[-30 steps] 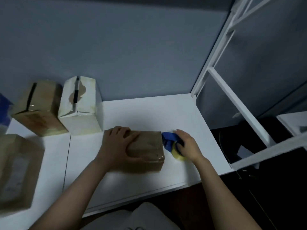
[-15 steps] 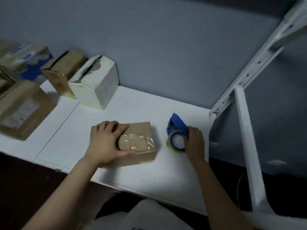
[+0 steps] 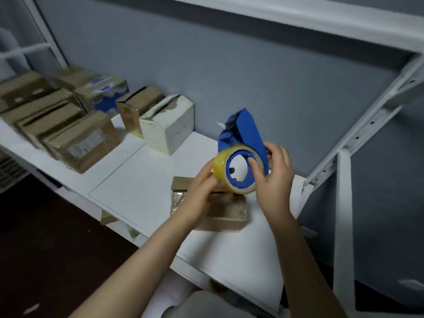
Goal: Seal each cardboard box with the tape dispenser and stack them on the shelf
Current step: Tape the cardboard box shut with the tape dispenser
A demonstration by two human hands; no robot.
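Head view, near to far. Closest, at the lower edge, a patch of pale fabric (image 3: 206,301), blurred. Next, two bare forearms reaching up and in over the front edge of the white shelf board (image 3: 142,180).

Under the hands, flat on that board, a small brown cardboard box (image 3: 227,212), top glossy with clear tape, partly hidden by the left wrist. Held up above the box and clear of it, a blue tape dispenser (image 3: 245,131), nose tilted up and away, yellowish tape roll (image 3: 219,167) on its hub facing the camera.

Right hand (image 3: 275,182) gripping the dispenser: thumb hooked into the roll's blue core, fingers wrapped round the back of the body. Left hand (image 3: 202,187) cupped against the roll's outer face, fingertips curled onto the tape.

Farther back on the board, a white box (image 3: 169,127) with a torn top and an unsealed slit between its flaps. Just beside it on the left, a brown box (image 3: 137,109), top seam likewise open. Beyond that, a box with blue-and-white print (image 3: 107,95), and at far left a cluster of flat brown boxes (image 3: 80,141), nearest one bearing a pale label.

Behind everything, grey-blue wall (image 3: 252,76). At right, white rack upright (image 3: 344,203); overhead, white beam (image 3: 298,12).
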